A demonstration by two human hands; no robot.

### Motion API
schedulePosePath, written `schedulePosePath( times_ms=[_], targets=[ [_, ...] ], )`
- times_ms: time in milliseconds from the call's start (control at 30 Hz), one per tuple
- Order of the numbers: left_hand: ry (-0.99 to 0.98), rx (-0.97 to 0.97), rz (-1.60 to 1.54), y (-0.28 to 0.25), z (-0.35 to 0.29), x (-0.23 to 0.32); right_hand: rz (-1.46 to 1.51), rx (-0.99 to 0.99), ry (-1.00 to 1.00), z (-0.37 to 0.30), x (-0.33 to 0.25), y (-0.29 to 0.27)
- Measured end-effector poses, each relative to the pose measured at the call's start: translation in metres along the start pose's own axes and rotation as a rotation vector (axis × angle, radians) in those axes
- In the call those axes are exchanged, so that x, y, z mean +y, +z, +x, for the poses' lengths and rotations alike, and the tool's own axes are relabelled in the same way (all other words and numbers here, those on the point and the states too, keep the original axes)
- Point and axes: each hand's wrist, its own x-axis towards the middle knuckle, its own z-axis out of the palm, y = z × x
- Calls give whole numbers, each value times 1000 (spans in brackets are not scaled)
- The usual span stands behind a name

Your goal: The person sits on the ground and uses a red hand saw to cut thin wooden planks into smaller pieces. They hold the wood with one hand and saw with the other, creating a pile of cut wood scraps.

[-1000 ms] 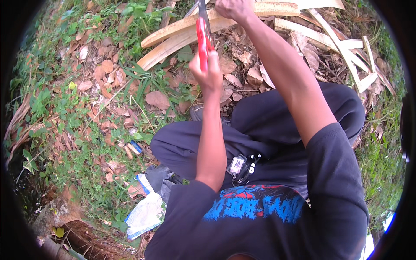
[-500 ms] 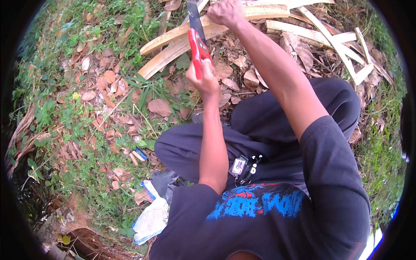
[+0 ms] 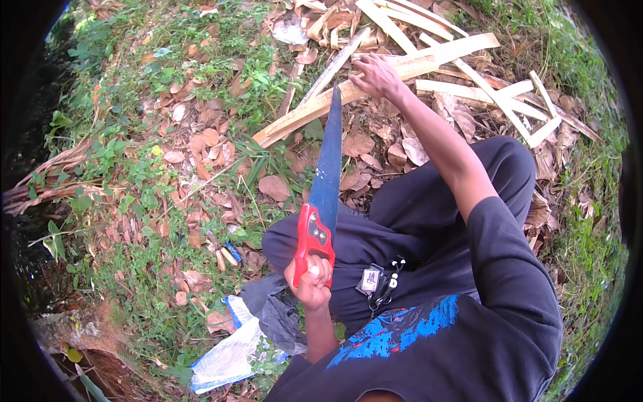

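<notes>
My left hand (image 3: 312, 280) is wrapped around the red handle of a hand saw (image 3: 326, 167). Its long dark blade points away from me, with the tip overlapping the near edge of a pale wooden strip (image 3: 301, 117). My right hand (image 3: 376, 77) is on that strip, right of the saw tip, with bent fingers over the wood; the thumb is hard to make out. Close against this strip lies another long pale strip (image 3: 469, 45), extending to the right. Both rest above leaf-covered ground, beyond my folded legs.
More wooden strips (image 3: 495, 100) lie crossed at the far right, others (image 3: 338, 63) behind my hands. A white and blue plastic sack (image 3: 228, 355) and dark plastic (image 3: 276, 311) lie left of my lap. A small blue object (image 3: 232, 252) sits in the grass. A cut stump (image 3: 100, 348) is at lower left.
My left hand has drawn the saw back toward my body, so the whole blade now shows. The two strips under my right hand lie closer together, and its fingers look looser.
</notes>
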Motion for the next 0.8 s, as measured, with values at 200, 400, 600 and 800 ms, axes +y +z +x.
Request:
schedulePosePath(
  times_ms=[200,400,600,800],
  targets=[
    [-49,-9,-65,20,-1,26,-19,-95,-125,-37,40,-10],
    [-62,-16,165,60,0,61,-75,-111,-79,-46,23,-11],
    [245,-158,-95,28,1,127,-68,-98,-103,-38,32,-6],
    [591,-187,-37,6,9,123,100,-387,51,-4,30,-15]
  ],
)
